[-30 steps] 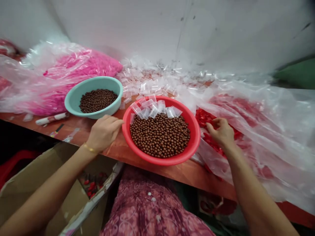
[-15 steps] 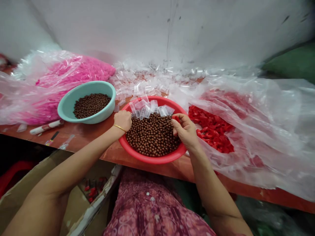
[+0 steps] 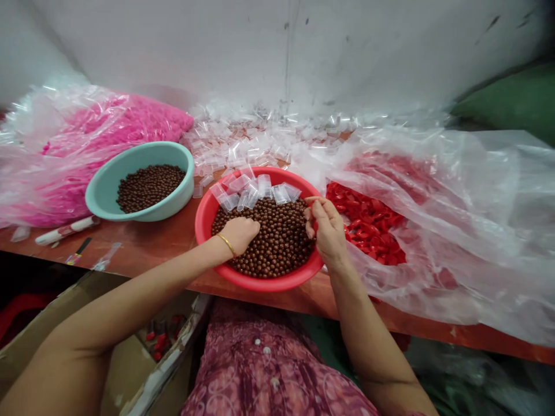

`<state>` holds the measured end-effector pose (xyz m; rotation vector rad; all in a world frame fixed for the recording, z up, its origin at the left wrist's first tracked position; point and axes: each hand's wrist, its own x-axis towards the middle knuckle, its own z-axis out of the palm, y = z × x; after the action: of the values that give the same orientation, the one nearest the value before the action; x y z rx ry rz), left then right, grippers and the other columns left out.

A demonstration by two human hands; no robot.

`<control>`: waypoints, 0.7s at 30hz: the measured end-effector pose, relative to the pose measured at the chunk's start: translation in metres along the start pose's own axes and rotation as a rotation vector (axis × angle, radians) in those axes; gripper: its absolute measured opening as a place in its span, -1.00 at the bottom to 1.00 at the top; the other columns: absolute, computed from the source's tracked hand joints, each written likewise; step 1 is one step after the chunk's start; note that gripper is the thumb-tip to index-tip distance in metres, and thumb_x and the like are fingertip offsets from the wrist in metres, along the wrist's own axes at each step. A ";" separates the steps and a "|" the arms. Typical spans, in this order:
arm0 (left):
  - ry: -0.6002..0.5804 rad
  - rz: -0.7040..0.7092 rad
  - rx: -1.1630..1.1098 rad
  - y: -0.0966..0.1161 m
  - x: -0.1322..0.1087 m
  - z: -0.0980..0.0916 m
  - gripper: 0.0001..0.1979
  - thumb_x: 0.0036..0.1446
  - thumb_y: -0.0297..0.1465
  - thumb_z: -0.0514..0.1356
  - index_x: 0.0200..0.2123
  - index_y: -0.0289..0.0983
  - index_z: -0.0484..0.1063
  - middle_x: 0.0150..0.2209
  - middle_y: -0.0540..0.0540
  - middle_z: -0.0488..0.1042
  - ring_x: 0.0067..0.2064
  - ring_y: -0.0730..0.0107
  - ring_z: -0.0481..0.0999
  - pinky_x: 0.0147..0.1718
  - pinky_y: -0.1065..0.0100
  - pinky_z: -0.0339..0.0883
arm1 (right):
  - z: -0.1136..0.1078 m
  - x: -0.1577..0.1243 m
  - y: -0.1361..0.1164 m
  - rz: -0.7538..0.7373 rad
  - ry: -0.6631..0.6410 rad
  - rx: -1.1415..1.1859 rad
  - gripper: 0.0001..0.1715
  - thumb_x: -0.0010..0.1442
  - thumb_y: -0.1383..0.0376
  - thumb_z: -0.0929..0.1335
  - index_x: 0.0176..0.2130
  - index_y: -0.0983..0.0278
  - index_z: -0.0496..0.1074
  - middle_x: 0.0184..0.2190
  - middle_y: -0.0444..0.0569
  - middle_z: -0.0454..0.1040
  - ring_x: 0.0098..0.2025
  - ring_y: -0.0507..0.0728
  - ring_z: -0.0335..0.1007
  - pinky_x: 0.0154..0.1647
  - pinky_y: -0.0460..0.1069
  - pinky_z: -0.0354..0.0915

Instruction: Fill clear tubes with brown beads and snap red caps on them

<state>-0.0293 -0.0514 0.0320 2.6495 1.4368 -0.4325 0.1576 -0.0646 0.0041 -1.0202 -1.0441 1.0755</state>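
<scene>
Brown round beads [image 3: 281, 237] fill a red bowl [image 3: 277, 283] in front of me. Several clear plastic tubes [image 3: 264, 186] lie against its far rim, on top of the beads. My left hand [image 3: 241, 234], with a gold bangle at the wrist, is closed and touches the beads left of the middle; whatever its fingers hold is hidden. At the bowl's right rim my right hand [image 3: 327, 225] is pinched closed on a small red plastic cap, now mostly covered by the fingers. Red caps [image 3: 368, 219] of this kind spill from a clear bag beside it.
A turquoise bowl [image 3: 97, 199] with more brown beads stands at left, before a bag of pink pieces [image 3: 117, 121]. Loose clear tubes cover the table's back. A white marker [image 3: 65, 231] lies near the front edge. Below is a cardboard box [image 3: 124, 370] holding red-capped tubes.
My left hand has moved right and down, from the bowl's left rim onto the beads. My right hand stays at the right rim, its fingers slightly turned. The view has shifted a little.
</scene>
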 end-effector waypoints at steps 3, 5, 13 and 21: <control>0.083 -0.056 -0.281 -0.009 0.010 0.008 -0.77 0.01 -0.60 0.05 -0.26 -0.37 0.42 -0.26 -0.23 0.52 -0.16 0.15 0.51 -0.16 0.22 0.34 | -0.003 0.002 0.001 0.044 -0.004 0.059 -0.66 0.10 0.04 0.23 -0.28 0.23 0.34 -0.57 -0.22 0.19 -0.73 -0.11 -0.02 -0.76 -0.11 -0.12; 0.152 -0.081 -0.624 -0.016 0.011 0.010 -0.78 -0.04 -0.56 0.11 -0.26 -0.36 0.40 -0.28 -0.16 0.52 -0.20 0.23 0.51 -0.17 0.25 0.34 | -0.004 0.003 0.002 0.067 -0.005 0.063 -0.70 0.06 0.08 0.25 -0.30 0.24 0.35 -0.57 -0.22 0.19 -0.72 -0.10 -0.01 -0.76 -0.11 -0.12; 0.234 0.015 -1.712 -0.013 -0.019 0.009 -0.63 -0.17 -0.44 0.30 -0.23 -0.35 0.32 -0.26 -0.05 0.46 -0.22 0.46 0.45 -0.11 0.33 0.29 | 0.000 -0.001 0.001 0.044 -0.115 0.002 -0.66 0.03 0.08 0.35 -0.21 0.18 0.32 -0.58 -0.26 0.23 -0.71 -0.11 -0.04 -0.74 -0.13 -0.12; 0.246 0.071 -1.795 0.007 -0.036 0.021 -0.59 -0.17 -0.35 0.35 -0.23 -0.33 0.32 -0.26 -0.04 0.42 -0.26 0.50 0.41 -0.20 0.37 0.37 | 0.021 -0.015 0.002 0.079 -0.290 -0.108 -0.53 0.09 -0.01 0.30 -0.09 0.20 0.36 -0.60 -0.22 0.20 -0.67 -0.07 -0.03 -0.72 -0.13 -0.09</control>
<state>-0.0464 -0.0883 0.0224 1.1932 0.8581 0.8466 0.1344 -0.0767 0.0046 -1.0174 -1.3157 1.2691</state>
